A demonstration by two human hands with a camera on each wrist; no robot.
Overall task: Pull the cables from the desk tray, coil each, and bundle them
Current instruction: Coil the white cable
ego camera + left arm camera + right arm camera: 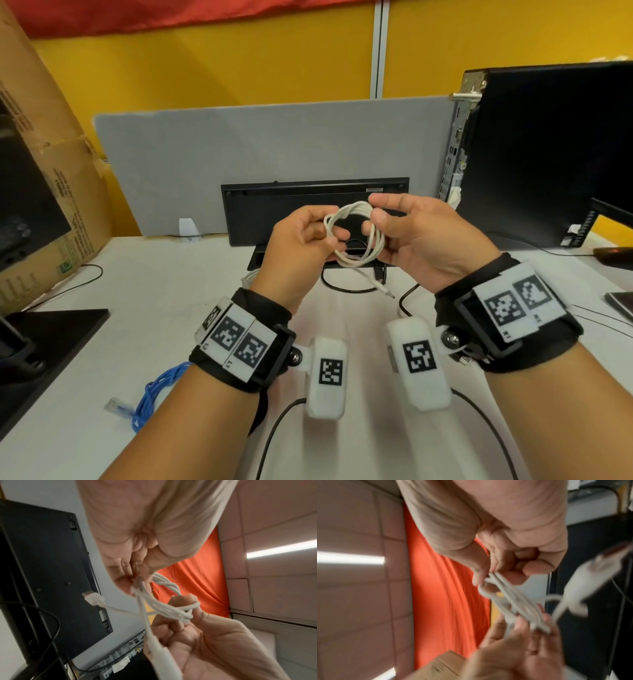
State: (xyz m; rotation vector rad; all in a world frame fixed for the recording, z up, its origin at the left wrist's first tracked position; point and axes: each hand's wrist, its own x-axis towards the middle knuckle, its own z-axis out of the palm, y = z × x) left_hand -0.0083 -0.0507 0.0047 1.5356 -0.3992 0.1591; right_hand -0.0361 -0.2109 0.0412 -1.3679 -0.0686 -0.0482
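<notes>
A white tabletop [154,294] ran back to a grey partition [274,154] under a yellow wall, with a black keyboard [315,205] propped on edge at the rear and a black computer tower [548,147] to the right. Above the middle of it, raised clear of the surface, the white cable [356,236] was held as a small coil between the two hands. The left hand [301,236] pinched the coil's left side between curled fingers and thumb; the right hand [411,236] held the right side, thumb and forefinger closed on the upper strands. The coil stood roughly upright, its loop facing the person, longer from top to bottom than across. A loose tail hung from its lower edge toward the tabletop, ending in a plug [387,293], nearer the right hand. Winding that tail in looked like the next need, probably the right hand's job while the left kept the loops together. A blue cable [154,394] lay coiled at the near left, beside the left forearm, well apart from the white one.
</notes>
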